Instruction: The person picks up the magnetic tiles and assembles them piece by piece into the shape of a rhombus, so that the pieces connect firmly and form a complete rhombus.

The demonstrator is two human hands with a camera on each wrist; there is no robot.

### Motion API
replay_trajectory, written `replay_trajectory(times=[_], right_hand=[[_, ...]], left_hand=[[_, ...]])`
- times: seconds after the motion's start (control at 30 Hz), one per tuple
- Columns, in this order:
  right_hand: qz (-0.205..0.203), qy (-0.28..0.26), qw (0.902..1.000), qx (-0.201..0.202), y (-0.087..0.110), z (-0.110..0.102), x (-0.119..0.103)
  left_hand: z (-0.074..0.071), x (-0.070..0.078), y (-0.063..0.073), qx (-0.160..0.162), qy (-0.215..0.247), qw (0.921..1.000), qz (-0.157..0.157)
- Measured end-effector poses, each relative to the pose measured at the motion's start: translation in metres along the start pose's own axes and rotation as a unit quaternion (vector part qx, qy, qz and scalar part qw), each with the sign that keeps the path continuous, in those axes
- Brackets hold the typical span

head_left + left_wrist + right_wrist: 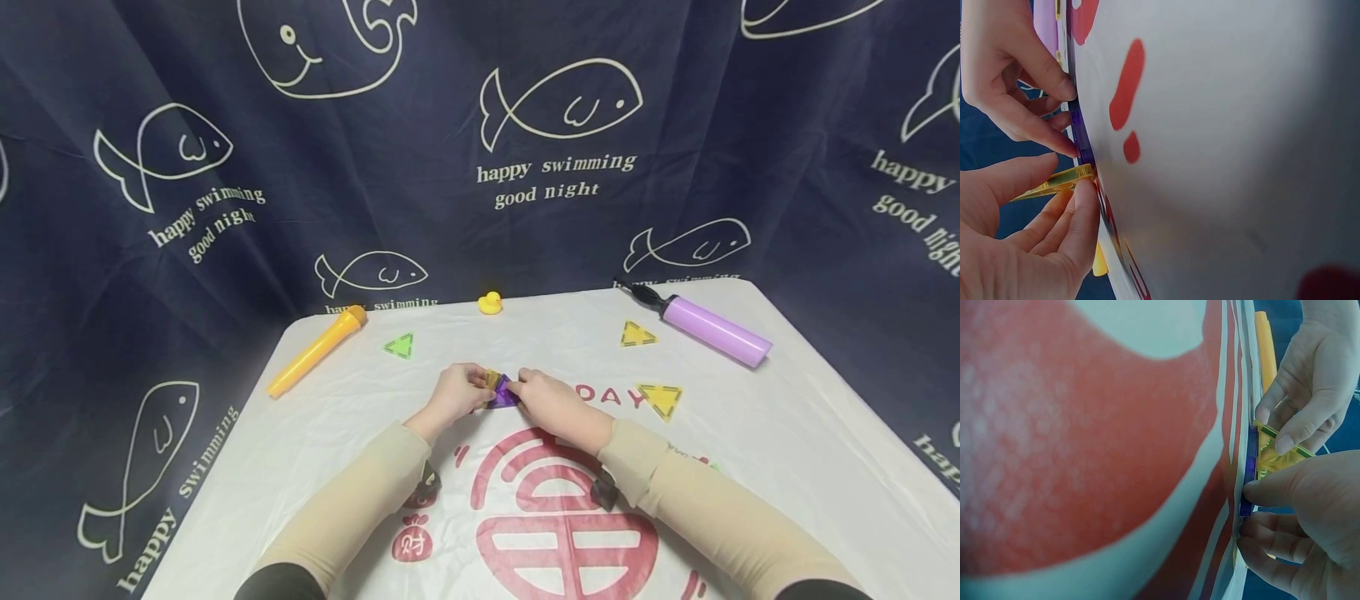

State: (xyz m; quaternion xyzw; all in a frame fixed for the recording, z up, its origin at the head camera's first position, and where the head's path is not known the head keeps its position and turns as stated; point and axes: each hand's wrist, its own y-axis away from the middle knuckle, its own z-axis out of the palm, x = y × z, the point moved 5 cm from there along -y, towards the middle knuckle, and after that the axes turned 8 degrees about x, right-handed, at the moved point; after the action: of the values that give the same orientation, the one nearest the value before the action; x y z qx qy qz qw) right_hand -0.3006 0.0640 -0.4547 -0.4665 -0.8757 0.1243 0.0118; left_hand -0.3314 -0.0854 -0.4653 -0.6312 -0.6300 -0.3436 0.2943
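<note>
My left hand (456, 396) pinches a translucent yellow triangular magnetic tile (1063, 181) between thumb and fingers. That tile stands raised from the table, its lower edge against a purple magnetic tile (1250, 465) that lies flat. At the purple tile, my right hand (551, 400) holds the edges with thumb and fingers. Both hands (1319, 381) meet over the middle of the table, and their fingers partly cover the two tiles.
Two yellow triangle tiles (661, 401) lie right and a green triangle tile (401, 345) back left. An orange microphone-shaped toy (317, 352) is at the left edge, a yellow rubber duck (491, 303) at the back, a purple hand pump (716, 331) back right. A printed white cloth (337, 433) covers the table.
</note>
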Motion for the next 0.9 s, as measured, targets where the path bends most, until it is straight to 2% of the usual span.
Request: replay_trajectory(times=[0.23,0.43,0.57,0.67,0.9], right_hand=[[0.004,-0.019,0.9998,0.002,-0.002,0.000,0.000],[0.025,-0.063,0.9975,-0.022,-0.004,0.001,0.005],[0.049,-0.135,0.9882,-0.053,-0.005,-0.001,0.017],[0.053,-0.182,0.9793,-0.071,-0.009,-0.002,0.028],[0.021,-0.218,0.9694,-0.111,-0.020,0.003,0.042]], left_hand=[[-0.003,0.000,0.001,-0.004,-0.003,1.0000,0.005],[-0.007,-0.003,0.002,-0.025,-0.006,0.9996,0.010],[-0.013,-0.004,0.004,-0.042,0.002,0.9991,0.009],[-0.019,-0.007,0.005,-0.048,0.006,0.9988,0.011],[-0.036,-0.018,0.005,-0.050,0.009,0.9987,-0.001]])
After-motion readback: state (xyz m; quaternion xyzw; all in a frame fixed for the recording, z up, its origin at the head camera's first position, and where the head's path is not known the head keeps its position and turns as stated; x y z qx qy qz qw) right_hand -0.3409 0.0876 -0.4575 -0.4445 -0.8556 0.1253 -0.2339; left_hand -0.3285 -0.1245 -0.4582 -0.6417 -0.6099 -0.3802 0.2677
